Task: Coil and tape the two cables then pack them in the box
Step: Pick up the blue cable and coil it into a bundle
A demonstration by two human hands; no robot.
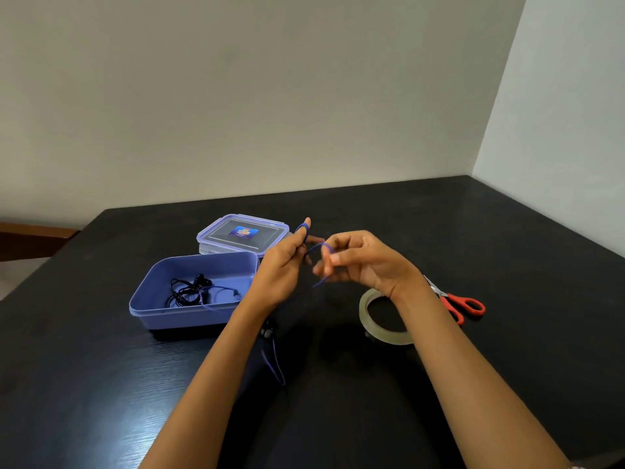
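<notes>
A thin blue cable [316, 248] is looped around the raised fingers of my left hand [282, 262], and my right hand [358, 262] pinches its strand just to the right. The rest of the cable trails down under my left forearm to the table [274, 363]. A loose black cable [187, 291] lies inside the open purple box [176, 316] at the left. A roll of clear tape [382, 328] lies flat on the table under my right wrist.
The box's clear lid [243, 233] with a blue label lies behind the box. Red-handled scissors [460, 304] lie to the right of the tape roll. The dark table [473, 238] meets walls at the back and right.
</notes>
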